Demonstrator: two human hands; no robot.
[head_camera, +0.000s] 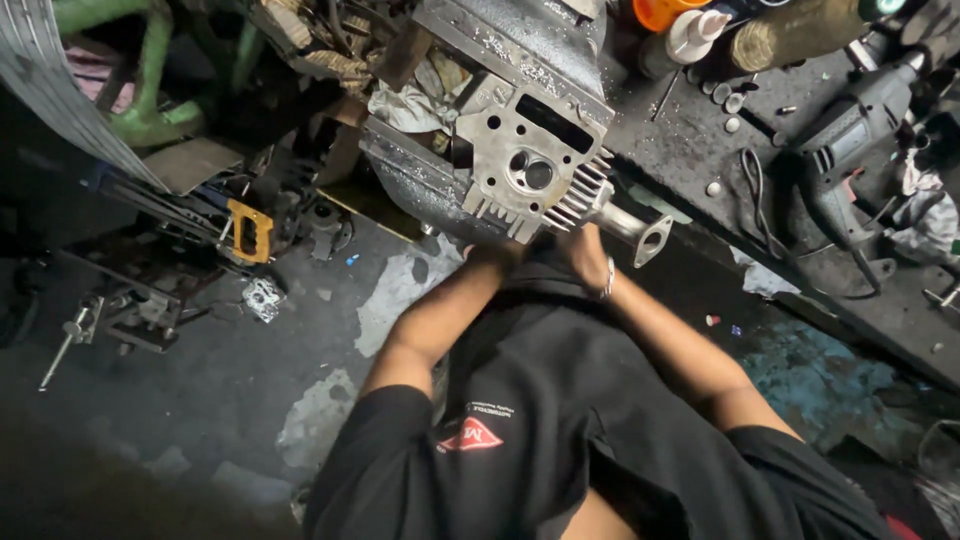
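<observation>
Both hands, left (492, 250) and right (585, 248), grip the underside of the cylinder head (535, 165) just above them, fingers hidden, so I cannot tell how they close.

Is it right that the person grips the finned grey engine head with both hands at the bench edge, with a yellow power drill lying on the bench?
Not quite. In the head view both hands are at the finned engine head, but the power drill on the bench is dark grey, not yellow.

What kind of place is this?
Probably a small engine repair workshop: a finned cylinder head is held at a grimy workbench, an electric drill lies on it, and metal parts litter the floor.
</observation>
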